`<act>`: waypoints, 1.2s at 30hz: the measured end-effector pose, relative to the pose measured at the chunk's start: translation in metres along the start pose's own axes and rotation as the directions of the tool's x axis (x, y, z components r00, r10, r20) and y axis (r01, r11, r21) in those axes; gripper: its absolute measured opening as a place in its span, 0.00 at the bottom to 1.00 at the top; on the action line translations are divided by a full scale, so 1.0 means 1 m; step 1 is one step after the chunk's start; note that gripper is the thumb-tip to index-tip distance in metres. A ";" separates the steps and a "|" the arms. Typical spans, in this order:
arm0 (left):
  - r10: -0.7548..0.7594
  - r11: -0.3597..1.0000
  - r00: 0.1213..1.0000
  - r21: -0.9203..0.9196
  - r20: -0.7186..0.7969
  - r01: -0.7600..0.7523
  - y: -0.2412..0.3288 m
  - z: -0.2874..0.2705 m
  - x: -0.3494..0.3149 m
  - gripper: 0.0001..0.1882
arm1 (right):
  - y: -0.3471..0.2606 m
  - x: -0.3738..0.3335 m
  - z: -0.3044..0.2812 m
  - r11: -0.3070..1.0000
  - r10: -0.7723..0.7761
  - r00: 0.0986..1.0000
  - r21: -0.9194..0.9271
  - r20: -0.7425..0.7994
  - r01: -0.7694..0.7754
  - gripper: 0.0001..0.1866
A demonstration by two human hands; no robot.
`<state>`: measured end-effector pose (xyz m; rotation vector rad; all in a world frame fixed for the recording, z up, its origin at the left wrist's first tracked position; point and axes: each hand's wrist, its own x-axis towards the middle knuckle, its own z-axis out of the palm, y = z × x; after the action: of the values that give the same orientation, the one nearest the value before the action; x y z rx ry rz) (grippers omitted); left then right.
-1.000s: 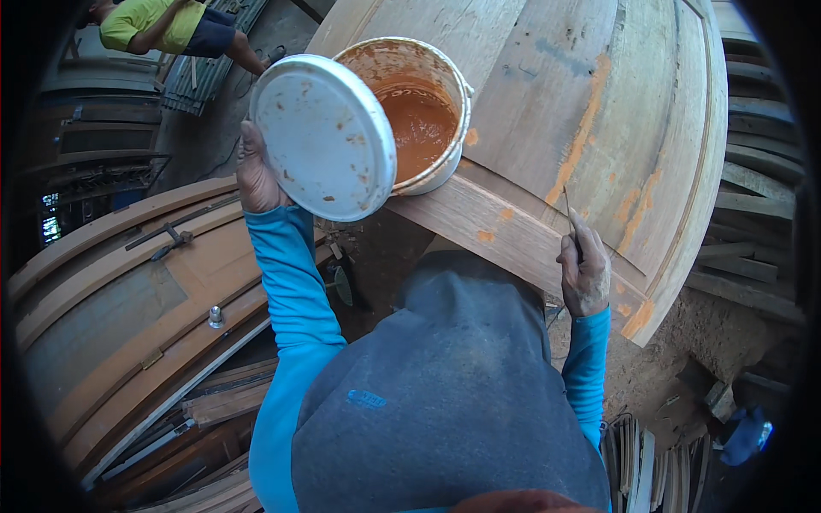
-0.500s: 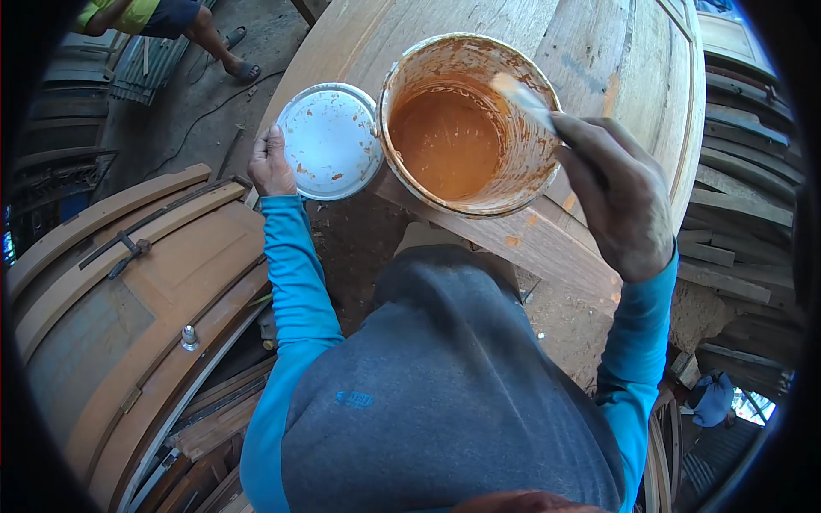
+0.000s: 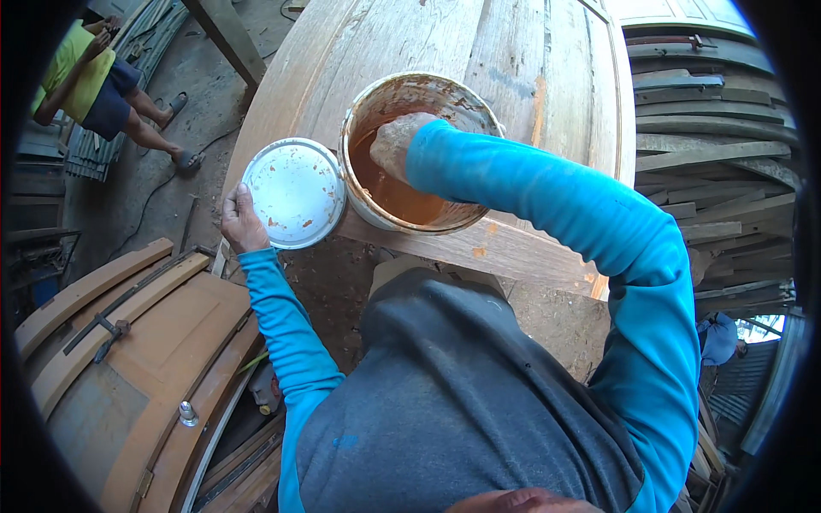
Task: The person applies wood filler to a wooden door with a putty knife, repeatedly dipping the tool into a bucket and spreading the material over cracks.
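Note:
My left hand (image 3: 244,221) grips the edge of a round white lid (image 3: 298,195), which is spotted with orange-brown smears. The lid is held level beside the left rim of a bucket (image 3: 467,96) that sits on a wooden door panel (image 3: 505,51). Orange-brown paste or paint (image 3: 410,203) fills its lower part, and its inner wall is caked with the same stuff. My right hand (image 3: 398,144) reaches down inside the bucket, closed, its fingers turned away. The putty knife seen in it earlier is hidden now behind hand and sleeve.
A brown panelled door (image 3: 184,342) with a clamp (image 3: 107,335) lies at the left. Stacked planks (image 3: 714,171) line the right side. A wooden post (image 3: 224,38) rises at the far left, near a person in a yellow shirt (image 3: 73,68). A cable (image 3: 154,192) crosses the floor.
My right hand has moved left and down from the bucket's right rim into it, taking the putty knife out of sight. My left hand still holds the lid. The view has shifted.

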<state>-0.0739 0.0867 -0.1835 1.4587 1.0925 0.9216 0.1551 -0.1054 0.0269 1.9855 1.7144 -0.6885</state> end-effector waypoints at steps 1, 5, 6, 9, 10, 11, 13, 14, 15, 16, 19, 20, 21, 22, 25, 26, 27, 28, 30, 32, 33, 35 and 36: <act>-0.003 1.000 1.000 -0.008 -0.002 0.003 -0.001 0.000 -0.001 0.17 | 0.001 -0.003 0.002 1.000 -0.021 1.000 0.011 -0.002 0.021 0.11; -0.017 1.000 1.000 -0.026 0.010 0.017 -0.002 -0.001 0.001 0.18 | 0.002 -0.008 0.005 0.998 0.018 0.998 0.061 -0.056 -0.015 0.11; -0.023 0.999 1.000 -0.031 0.021 0.024 -0.002 -0.001 0.002 0.18 | 0.005 -0.007 0.013 0.998 0.006 0.997 0.067 -0.078 -0.001 0.11; -0.037 0.996 0.998 -0.084 0.041 0.040 -0.004 -0.005 0.003 0.19 | 0.011 -0.004 0.031 0.995 -0.032 0.993 0.093 -0.112 0.042 0.11; -0.056 0.991 0.997 -0.117 0.058 0.062 -0.008 -0.010 0.005 0.20 | 0.011 -0.007 0.027 0.992 -0.056 0.993 0.108 -0.102 0.067 0.11; -0.059 0.980 0.993 -0.181 0.101 0.077 -0.013 -0.015 0.007 0.21 | 0.011 -0.012 0.022 0.989 -0.075 0.993 0.121 -0.088 0.085 0.12; -0.040 0.974 0.992 -0.218 0.121 0.065 -0.005 -0.017 0.003 0.22 | 0.018 -0.015 0.030 0.981 -0.091 0.990 0.161 -0.112 0.109 0.12; -0.026 0.973 0.996 -0.226 0.089 0.045 -0.010 -0.027 0.008 0.22 | 0.016 -0.026 0.020 0.978 -0.082 0.989 0.182 -0.119 0.103 0.12; -0.013 0.973 0.998 -0.231 0.058 0.026 -0.007 -0.031 0.010 0.22 | 0.016 -0.036 0.014 0.974 -0.074 0.989 0.205 -0.125 0.099 0.12; -0.024 0.962 1.000 -0.272 0.010 0.026 -0.003 -0.038 0.009 0.23 | 0.018 -0.047 0.011 0.966 -0.069 0.978 0.230 -0.199 0.115 0.11; -0.191 0.914 0.978 -0.377 -0.078 0.149 0.052 -0.041 0.000 0.30 | 0.026 -0.090 0.010 0.925 -0.012 0.935 0.350 -0.354 0.144 0.10; -0.212 0.907 0.976 -0.382 -0.048 0.178 0.066 -0.046 -0.002 0.31 | 0.030 -0.099 0.008 0.898 0.001 0.926 0.407 -0.377 0.165 0.11; -0.231 0.902 0.972 -0.385 -0.041 0.197 0.078 -0.059 -0.006 0.33 | 0.032 -0.104 0.006 0.866 -0.008 0.915 0.454 -0.404 0.208 0.11; -0.240 0.895 0.969 -0.398 -0.052 0.200 0.085 -0.063 -0.011 0.33 | 0.038 -0.116 0.010 0.827 0.012 0.892 0.506 -0.451 0.245 0.11; -0.244 0.909 0.964 -0.370 -0.102 0.191 0.128 -0.047 -0.024 0.32 | 0.055 -0.143 0.026 0.670 0.104 0.848 0.666 -0.520 0.327 0.11; -0.187 0.891 0.981 -0.431 -0.059 0.144 0.137 -0.036 -0.024 0.31 | 0.058 -0.152 0.032 0.539 0.155 0.878 0.783 -0.454 0.310 0.11; -0.128 0.864 0.992 -0.492 -0.020 0.101 0.145 -0.025 -0.024 0.29 | 0.060 -0.159 0.037 0.397 0.203 0.909 0.879 -0.364 0.263 0.10; -0.081 0.846 0.997 -0.529 -0.011 0.063 0.161 -0.009 -0.033 0.28 | 0.061 -0.161 0.045 0.319 0.197 0.901 0.894 -0.387 0.314 0.10; -0.039 0.823 0.999 -0.566 0.035 0.052 0.181 0.007 -0.049 0.29 | 0.070 -0.165 0.073 0.159 0.239 0.881 0.912 -0.407 0.378 0.10; -0.003 0.812 0.993 -0.580 0.117 0.071 0.200 0.028 -0.068 0.30 | 0.074 -0.165 0.086 -0.035 0.214 0.888 0.905 -0.407 0.424 0.11; -0.007 0.807 0.989 -0.583 0.147 0.093 0.212 0.043 -0.084 0.32 | 0.077 -0.165 0.092 -0.033 0.211 0.889 0.906 -0.407 0.423 0.12; -0.023 0.799 0.979 -0.585 0.205 0.141 0.223 0.047 -0.098 0.33 | 0.080 -0.153 0.102 0.274 0.200 0.808 0.824 -0.554 0.496 0.12; -0.028 0.808 0.983 -0.575 0.184 0.130 0.220 0.056 -0.101 0.32 | 0.083 -0.158 0.104 0.371 0.202 0.757 0.764 -0.622 0.528 0.12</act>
<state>-0.0162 -0.0341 0.0257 0.9430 0.6492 0.9489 0.2100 -0.3039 0.0426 3.1313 2.2219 -1.4534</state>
